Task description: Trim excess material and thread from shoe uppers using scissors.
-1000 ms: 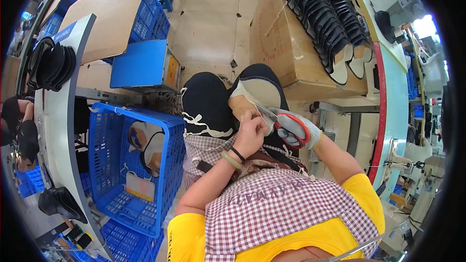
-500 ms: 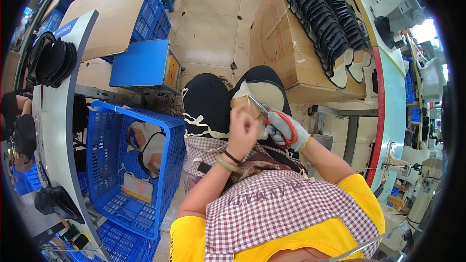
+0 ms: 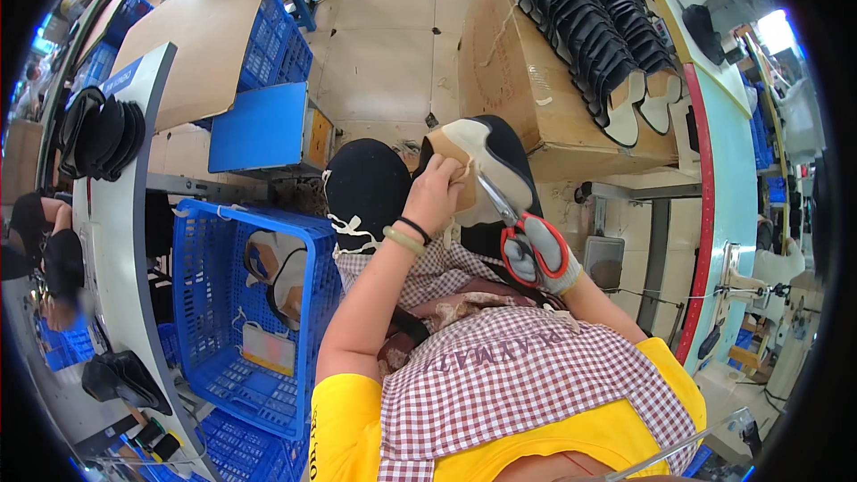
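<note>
My left hand (image 3: 432, 193) is closed on a shoe upper (image 3: 469, 132) with tan, cream and black parts, held over my right knee. Its fingers pinch the tan lining near the middle of the piece. In my right hand (image 3: 546, 248), which wears a grey-white glove, is a pair of scissors (image 3: 502, 202) with red handles. The blades point up and left and reach the edge of the upper, close to my left fingers. Whether they touch the material I cannot tell. White thread or trim (image 3: 350, 230) lies over my left thigh.
A blue plastic basket (image 3: 312, 321) at left holds a few upper pieces. Stacked black uppers (image 3: 571, 36) rest on a cardboard box (image 3: 500, 80) at far right. A blue-topped stool (image 3: 259, 128) stands ahead left. Benches (image 3: 120, 241) flank me; another person's arm shows at far left.
The upper has tilted up and shows more of its cream and tan faces. My left hand has moved up and left, and the right hand with the scissors has drawn back right and lower.
</note>
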Demonstrator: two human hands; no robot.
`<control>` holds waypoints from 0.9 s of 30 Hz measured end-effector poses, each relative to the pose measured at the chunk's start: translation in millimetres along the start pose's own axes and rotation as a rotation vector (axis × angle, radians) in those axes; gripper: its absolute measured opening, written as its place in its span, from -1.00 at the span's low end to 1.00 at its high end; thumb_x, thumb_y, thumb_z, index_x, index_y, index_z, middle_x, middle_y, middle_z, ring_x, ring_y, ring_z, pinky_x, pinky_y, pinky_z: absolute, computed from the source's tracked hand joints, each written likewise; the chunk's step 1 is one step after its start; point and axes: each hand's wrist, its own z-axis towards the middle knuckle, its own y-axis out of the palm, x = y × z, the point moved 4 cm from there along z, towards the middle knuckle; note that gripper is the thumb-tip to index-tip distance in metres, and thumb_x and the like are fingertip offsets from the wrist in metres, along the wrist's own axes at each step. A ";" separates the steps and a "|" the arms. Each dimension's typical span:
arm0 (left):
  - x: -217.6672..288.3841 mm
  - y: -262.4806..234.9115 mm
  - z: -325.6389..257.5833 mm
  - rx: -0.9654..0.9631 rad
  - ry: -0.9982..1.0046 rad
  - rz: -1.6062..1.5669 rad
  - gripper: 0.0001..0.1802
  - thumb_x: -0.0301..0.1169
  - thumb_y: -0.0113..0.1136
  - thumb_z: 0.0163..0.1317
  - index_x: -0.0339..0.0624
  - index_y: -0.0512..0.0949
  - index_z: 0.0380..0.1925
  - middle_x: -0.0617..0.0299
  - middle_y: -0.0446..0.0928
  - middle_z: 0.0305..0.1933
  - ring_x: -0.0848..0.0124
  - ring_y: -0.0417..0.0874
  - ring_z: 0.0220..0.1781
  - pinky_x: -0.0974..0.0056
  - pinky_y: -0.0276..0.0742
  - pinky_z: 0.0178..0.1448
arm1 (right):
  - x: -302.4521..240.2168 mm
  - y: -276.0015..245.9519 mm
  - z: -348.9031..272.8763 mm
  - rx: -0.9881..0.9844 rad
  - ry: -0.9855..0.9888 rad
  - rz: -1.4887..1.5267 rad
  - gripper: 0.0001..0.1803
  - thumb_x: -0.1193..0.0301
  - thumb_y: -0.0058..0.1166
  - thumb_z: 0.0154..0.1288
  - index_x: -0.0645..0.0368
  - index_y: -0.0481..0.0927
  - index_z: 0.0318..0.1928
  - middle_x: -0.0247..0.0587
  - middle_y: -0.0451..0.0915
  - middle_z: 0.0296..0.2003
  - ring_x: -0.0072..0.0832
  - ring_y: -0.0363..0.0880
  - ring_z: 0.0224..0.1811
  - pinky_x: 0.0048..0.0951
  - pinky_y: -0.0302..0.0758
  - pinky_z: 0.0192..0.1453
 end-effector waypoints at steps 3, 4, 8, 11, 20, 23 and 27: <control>-15.9 11.5 9.5 0.012 -0.135 0.108 -0.64 -0.60 0.17 0.05 -0.20 0.40 -0.11 -0.06 0.36 -0.11 -0.07 0.54 -0.17 0.05 0.52 -0.12 | -9.4 0.4 13.8 0.006 -0.058 0.169 -0.58 -0.03 -0.19 0.43 0.02 0.40 0.00 -0.34 0.44 -0.53 -0.64 0.20 -0.73 -0.67 0.15 -0.71; -9.9 13.1 9.2 0.071 -0.122 0.086 -0.60 -0.61 0.18 0.03 -0.20 0.39 -0.07 -0.07 0.34 -0.08 -0.08 0.53 -0.15 0.06 0.52 -0.09 | -10.4 4.3 11.9 0.043 -0.071 0.181 -0.61 0.00 -0.18 0.44 0.00 0.39 0.01 -0.32 0.44 -0.53 -0.64 0.17 -0.74 -0.67 0.13 -0.73; -6.0 13.6 6.6 0.148 -0.095 0.038 -0.52 -0.65 0.18 0.00 -0.20 0.40 -0.01 -0.06 0.32 -0.04 -0.06 0.51 -0.09 0.09 0.53 -0.03 | -22.2 11.7 1.4 -0.162 -0.071 0.134 -0.63 0.05 -0.12 0.43 -0.01 0.37 0.06 -0.34 0.51 -0.50 -0.66 0.26 -0.71 -0.66 0.19 -0.70; -9.5 14.3 6.6 0.151 -0.178 -0.131 -0.60 -0.63 0.18 0.01 -0.22 0.46 -0.08 -0.04 0.32 -0.03 -0.01 0.54 -0.14 0.15 0.54 -0.09 | -35.0 23.1 -3.0 -0.174 -0.106 -0.020 -0.61 0.04 -0.11 0.42 0.02 0.37 0.06 -0.36 0.50 -0.50 -0.66 0.26 -0.71 -0.67 0.19 -0.69; -0.3 12.7 16.9 0.540 -0.088 0.053 -0.91 -0.48 0.22 0.16 -0.29 0.56 -0.45 0.24 0.51 -0.48 0.46 0.56 -0.51 0.37 0.45 -0.42 | -53.0 -1.7 37.4 -0.031 -0.088 -0.270 -0.59 -0.03 -0.01 0.35 0.07 0.43 -0.19 -0.42 0.49 -0.50 -0.72 0.33 -0.67 -0.70 0.27 -0.64; -32.2 15.1 4.4 0.539 -0.286 -0.187 -0.90 -0.49 0.19 0.21 -0.31 0.54 -0.44 0.27 0.52 -0.51 0.54 0.52 -0.56 0.41 0.42 -0.46 | -47.1 13.2 24.7 -0.095 -0.093 -0.339 -0.55 -0.04 -0.01 0.34 0.09 0.42 -0.10 -0.39 0.51 -0.48 -0.72 0.37 -0.66 -0.70 0.32 -0.62; -31.8 28.7 4.2 0.427 -0.451 -0.571 -0.89 -0.48 0.16 0.25 -0.32 0.53 -0.40 0.35 0.51 -0.55 0.63 0.47 -0.56 0.49 0.39 -0.47 | -46.5 17.6 17.1 -0.120 -0.044 -0.302 -0.52 -0.02 0.01 0.34 0.08 0.38 0.03 -0.37 0.52 -0.47 -0.72 0.39 -0.65 -0.71 0.36 -0.61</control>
